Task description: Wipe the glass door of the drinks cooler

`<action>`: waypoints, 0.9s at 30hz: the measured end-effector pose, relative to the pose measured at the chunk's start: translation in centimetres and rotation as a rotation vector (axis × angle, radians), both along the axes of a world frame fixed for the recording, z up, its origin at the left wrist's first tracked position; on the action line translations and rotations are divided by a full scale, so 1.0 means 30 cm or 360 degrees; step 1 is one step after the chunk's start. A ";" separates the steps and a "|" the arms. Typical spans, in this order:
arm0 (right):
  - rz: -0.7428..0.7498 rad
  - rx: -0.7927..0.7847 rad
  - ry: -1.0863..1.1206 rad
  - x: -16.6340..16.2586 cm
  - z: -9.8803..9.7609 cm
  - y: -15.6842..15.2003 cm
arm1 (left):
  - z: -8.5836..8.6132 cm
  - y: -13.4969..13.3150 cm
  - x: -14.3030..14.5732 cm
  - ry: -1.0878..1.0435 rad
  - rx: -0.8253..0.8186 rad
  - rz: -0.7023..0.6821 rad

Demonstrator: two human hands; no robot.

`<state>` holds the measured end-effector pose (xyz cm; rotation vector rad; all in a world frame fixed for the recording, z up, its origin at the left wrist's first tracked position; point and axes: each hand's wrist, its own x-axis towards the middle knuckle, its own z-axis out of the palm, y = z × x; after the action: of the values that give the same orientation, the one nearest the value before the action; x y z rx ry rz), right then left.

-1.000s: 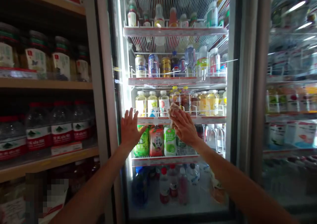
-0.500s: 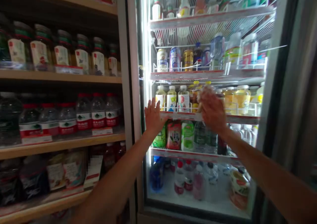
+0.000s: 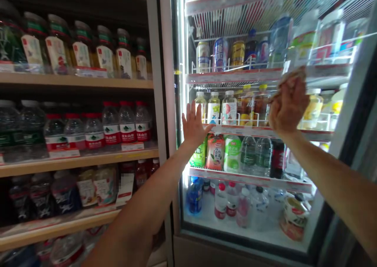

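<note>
A lit drinks fridge with a glass door [image 3: 235, 235] stands before me. My left hand [image 3: 194, 127] is spread flat with fingers apart against the left part of the door, in front of the shelf of juice bottles. My right hand [image 3: 290, 107] grips a crumpled pale cloth [image 3: 294, 78] and presses it to the glass, right of the yellow-capped bottles [image 3: 246, 104]. Part of the cloth is hidden behind the fingers. Behind the glass, cans [image 3: 203, 56] and bottles fill the wire shelves.
Wooden shelves [image 3: 76, 80] on the left carry rows of drink bottles, among them red-labelled water bottles [image 3: 111, 123]. A grey frame post [image 3: 161, 102] separates them from the fridge. A tub-shaped container [image 3: 294, 216] sits at the fridge's bottom right.
My right hand has moved up and to the right across the glass with the cloth. My left hand stays spread by the same juice bottles. The view has shifted somewhat.
</note>
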<state>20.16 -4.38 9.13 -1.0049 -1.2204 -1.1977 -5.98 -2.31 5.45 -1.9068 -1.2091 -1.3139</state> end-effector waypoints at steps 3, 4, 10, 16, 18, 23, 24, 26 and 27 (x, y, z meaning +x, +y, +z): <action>0.0041 0.0026 0.0141 -0.038 0.029 0.008 | 0.003 0.011 0.015 0.0023 0.0000 -0.0041; 0.0082 -0.0056 0.0001 -0.078 0.014 0.007 | 0.001 0.014 0.016 0.0018 0.0012 -0.0047; 0.0131 -0.0294 -0.0595 -0.104 -0.056 0.012 | 0.018 0.023 -0.032 -0.0001 0.0057 -0.0022; 0.0056 -0.0014 0.0071 -0.104 0.045 0.027 | 0.041 0.023 -0.057 0.0005 0.0041 0.0015; 0.0107 -0.0222 -0.0365 -0.203 0.008 0.028 | 0.042 0.022 -0.070 0.0045 0.0058 0.0011; 0.0183 -0.0398 -0.0761 -0.278 0.040 0.039 | 0.053 0.025 -0.161 0.0125 0.0131 0.0029; 0.0193 -0.0320 -0.0559 -0.274 0.083 0.049 | 0.054 0.024 -0.183 0.0121 0.0138 0.0046; 0.0231 -0.0185 -0.0242 -0.293 0.157 0.072 | 0.049 0.020 -0.226 0.0107 0.0152 0.0085; 0.0255 -0.0167 -0.0213 -0.322 0.170 0.082 | 0.041 0.017 -0.246 0.0106 0.0162 0.0098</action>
<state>10.50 -1.91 14.24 -0.8961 -1.4541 -1.0982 -13.35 -1.81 6.69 -1.8130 -1.1370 -1.2457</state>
